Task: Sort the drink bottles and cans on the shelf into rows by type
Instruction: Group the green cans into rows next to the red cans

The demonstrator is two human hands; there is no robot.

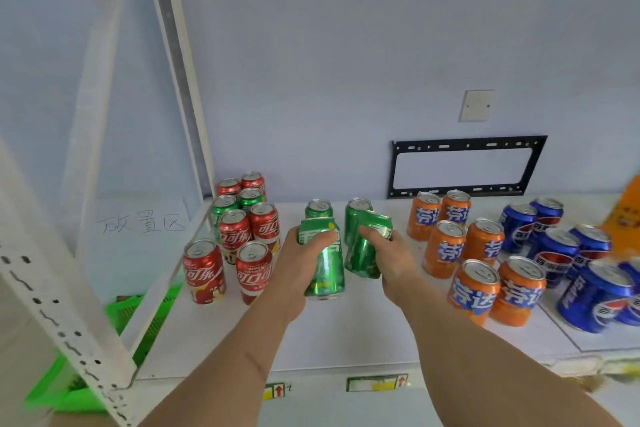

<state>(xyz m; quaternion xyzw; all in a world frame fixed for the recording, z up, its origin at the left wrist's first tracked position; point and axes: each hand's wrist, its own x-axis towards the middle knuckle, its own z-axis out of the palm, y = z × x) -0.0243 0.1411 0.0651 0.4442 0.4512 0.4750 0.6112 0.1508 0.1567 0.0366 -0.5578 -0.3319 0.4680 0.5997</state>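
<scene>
Two green Sprite cans are held above the middle of the white shelf. The left hand wraps its grip around one green can, tilted with its top toward the wall; the right hand curls its grip around the other green can, also tilted, and dented near its top. Just behind them two more green cans stand upright on the shelf. To the left stands a cluster of red Coca-Cola cans, with two green cans mixed in near the back. To the right, orange Fanta cans stand in two rows, and blue Pepsi cans beyond them. A green plastic basket sits lower left, behind the white shelf upright. A black wall bracket hangs on the wall
</scene>
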